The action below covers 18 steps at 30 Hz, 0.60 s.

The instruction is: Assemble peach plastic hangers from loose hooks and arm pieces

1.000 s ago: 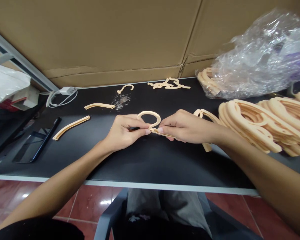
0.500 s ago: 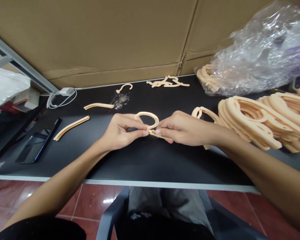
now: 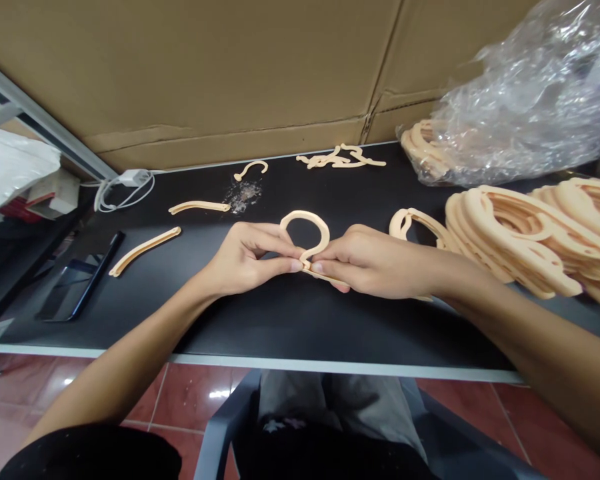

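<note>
Over the black tabletop (image 3: 290, 320), our left hand (image 3: 245, 260) and right hand (image 3: 375, 261) pinch a cream plastic hanger hook (image 3: 305, 217) in narrow grips, fingertips meeting at its stem, which keeps the curve raised clear of the surface. Stacked hanger frames (image 3: 530, 240) sit beside our right hand, and loose plastic strips (image 3: 145, 251) lie within reach of our left.
</note>
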### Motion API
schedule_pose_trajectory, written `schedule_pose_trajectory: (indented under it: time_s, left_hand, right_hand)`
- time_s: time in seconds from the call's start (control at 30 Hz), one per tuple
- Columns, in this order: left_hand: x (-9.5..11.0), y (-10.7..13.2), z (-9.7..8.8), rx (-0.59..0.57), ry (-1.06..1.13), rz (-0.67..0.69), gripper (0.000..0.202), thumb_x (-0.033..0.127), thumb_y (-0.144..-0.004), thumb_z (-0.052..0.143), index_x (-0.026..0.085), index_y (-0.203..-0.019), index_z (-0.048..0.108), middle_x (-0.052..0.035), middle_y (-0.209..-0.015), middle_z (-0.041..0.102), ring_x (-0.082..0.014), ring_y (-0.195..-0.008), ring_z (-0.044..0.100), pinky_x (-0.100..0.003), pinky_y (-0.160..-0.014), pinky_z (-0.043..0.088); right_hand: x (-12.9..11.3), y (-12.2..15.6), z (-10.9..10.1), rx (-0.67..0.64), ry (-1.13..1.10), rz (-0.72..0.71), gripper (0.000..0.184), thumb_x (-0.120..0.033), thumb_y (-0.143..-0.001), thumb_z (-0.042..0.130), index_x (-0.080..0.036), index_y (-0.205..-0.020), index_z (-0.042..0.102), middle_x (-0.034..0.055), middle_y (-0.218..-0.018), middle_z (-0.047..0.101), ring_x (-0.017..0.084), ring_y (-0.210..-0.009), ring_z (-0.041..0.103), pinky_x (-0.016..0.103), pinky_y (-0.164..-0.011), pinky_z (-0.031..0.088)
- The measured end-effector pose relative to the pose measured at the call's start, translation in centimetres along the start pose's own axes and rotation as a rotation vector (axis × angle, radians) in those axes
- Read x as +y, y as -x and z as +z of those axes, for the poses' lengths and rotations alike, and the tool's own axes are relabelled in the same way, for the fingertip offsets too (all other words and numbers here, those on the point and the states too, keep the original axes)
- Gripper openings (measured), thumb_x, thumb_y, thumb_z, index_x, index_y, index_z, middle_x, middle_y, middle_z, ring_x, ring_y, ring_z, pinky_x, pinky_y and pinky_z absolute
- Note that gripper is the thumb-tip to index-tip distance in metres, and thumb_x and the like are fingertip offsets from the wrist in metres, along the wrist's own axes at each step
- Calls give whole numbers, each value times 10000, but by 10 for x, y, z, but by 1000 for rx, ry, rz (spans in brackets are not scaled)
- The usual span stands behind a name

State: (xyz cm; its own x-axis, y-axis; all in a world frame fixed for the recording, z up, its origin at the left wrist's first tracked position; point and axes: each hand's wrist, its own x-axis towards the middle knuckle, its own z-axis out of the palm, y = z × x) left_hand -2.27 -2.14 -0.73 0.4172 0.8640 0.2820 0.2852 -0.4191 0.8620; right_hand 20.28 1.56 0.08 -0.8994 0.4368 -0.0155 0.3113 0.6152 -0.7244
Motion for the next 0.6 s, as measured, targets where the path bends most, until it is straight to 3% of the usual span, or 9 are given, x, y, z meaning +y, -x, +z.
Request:
schedule_pose_trajectory:
  time_s: [0.27, 0.6]
  left_hand:
    - [-1, 1, -2, -60, -25, -39, 160, 363, -785, 827, 207, -816, 845, -69, -711, 737, -147, -616, 631, -263, -552, 478]
    - [-5, 2, -4, -103, 30, -62, 110, 232, -766, 844, 250, -874, 849, -52, -768, 764, -158, -666, 667, -281, -606, 519]
  right_hand:
    - [2, -2, 3, 9, -2, -43, 379, -243, -972, 443, -196, -604, 519, -63, -474, 421, 84, -480, 351, 270, -567, 282]
    - [4, -1, 2, -10, -79, 9, 412, -251, -961, 456, -193, -562, 545, -56, -439, 457, 84, -450, 435, 264, -561, 302]
